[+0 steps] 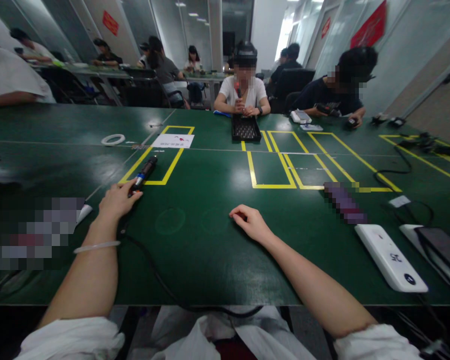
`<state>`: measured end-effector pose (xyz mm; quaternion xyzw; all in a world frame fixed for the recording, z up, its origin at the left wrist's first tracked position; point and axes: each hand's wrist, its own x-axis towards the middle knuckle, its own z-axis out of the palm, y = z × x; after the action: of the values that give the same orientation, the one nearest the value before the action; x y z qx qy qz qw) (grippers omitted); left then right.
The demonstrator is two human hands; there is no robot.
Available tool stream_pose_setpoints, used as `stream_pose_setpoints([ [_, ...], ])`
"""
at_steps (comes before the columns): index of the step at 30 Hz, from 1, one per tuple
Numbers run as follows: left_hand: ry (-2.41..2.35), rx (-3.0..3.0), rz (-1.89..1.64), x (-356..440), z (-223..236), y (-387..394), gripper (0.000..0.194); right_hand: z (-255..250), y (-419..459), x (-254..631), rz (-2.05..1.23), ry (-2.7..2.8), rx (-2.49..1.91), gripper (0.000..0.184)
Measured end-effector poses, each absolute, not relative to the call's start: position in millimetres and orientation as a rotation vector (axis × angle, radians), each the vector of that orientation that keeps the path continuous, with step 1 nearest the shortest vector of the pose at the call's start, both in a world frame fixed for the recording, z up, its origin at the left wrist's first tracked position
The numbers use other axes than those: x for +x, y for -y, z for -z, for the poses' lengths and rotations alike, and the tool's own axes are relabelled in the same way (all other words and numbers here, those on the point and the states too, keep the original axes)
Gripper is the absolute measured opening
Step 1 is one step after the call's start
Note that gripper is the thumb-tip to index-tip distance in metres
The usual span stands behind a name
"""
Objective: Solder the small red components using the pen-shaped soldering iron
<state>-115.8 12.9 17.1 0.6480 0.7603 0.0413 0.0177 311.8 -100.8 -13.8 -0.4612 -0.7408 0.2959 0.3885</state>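
My left hand (119,199) reaches forward on the green table (210,250), its fingers closed round the near end of a black electric screwdriver (144,173) with a blue band. The tool lies across the near edge of a yellow-taped rectangle (171,167), and its black cable (161,280) trails back toward me and off the table's front edge. My right hand (250,221) rests on the table in the middle, fingers curled under, with nothing visible in it. A white bracelet (96,246) sits on my left wrist.
A white paper sheet (173,141) and a white tape ring (113,139) lie beyond the screwdriver. A black tray (245,128) stands before a seated person (243,90) opposite. At the right lie white power banks (390,257), a phone (440,246) and cables. Other people sit around.
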Motion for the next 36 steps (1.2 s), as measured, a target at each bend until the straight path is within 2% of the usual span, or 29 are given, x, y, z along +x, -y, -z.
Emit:
stream_pose_setpoints([
  [6,-2.399,2.098,-0.221,-106.2,-16.4,-2.7,0.063,15.2,100.3,312.1,-0.749,1.890,-1.172,0.015],
  [10,-2.430,2.068,-0.323,-100.9,-16.7,-0.5,0.054,14.3,100.4,312.0,-0.755,1.895,-1.169,0.015],
  [16,-2.417,2.068,-0.241,-100.5,-17.4,0.5,0.042,13.7,100.8,311.6,-0.747,1.905,-1.164,0.014],
  [32,-2.533,2.023,-0.249,-91.5,-20.8,1.9,0.044,13.2,100.4,310.6,-0.737,1.919,-1.167,0.013],
  [36,-2.573,2.073,-0.342,-86.0,-24.5,4.0,0.044,13.4,99.8,311.1,-0.741,1.917,-1.167,0.013],
])
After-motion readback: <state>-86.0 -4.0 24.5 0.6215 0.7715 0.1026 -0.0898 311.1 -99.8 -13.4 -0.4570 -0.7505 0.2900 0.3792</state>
